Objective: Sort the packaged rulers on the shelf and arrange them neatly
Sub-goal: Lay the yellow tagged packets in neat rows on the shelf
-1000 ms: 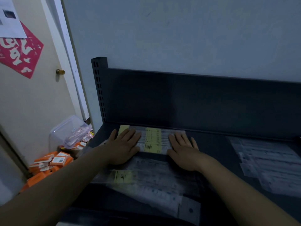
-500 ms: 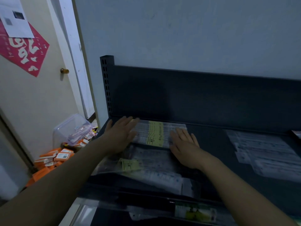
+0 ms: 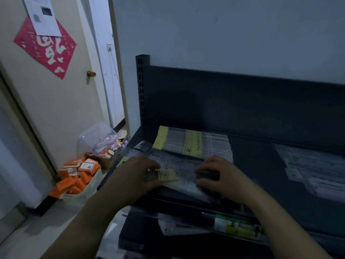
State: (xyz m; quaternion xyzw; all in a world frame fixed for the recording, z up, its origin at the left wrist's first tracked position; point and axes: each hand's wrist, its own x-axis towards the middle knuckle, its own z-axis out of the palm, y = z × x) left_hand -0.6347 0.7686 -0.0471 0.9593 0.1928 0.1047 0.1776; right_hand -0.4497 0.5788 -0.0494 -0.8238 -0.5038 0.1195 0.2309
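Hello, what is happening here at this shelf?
A person is sorting packaged rulers on a dark metal shelf. The left hand and the right hand grip the two ends of a clear ruler pack with a yellow label near the front edge. One tidy row of ruler packs lies against the back; a looser pile lies on the right.

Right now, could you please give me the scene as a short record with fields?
setting: dark metal shelf against a wall
left hand: on the left end of the front ruler packs
right hand: on their right end
back stack: ruler packs, squared against the shelf's rear
right pile: loose clear packs, untouched
floor, left: orange boxes; clear tub
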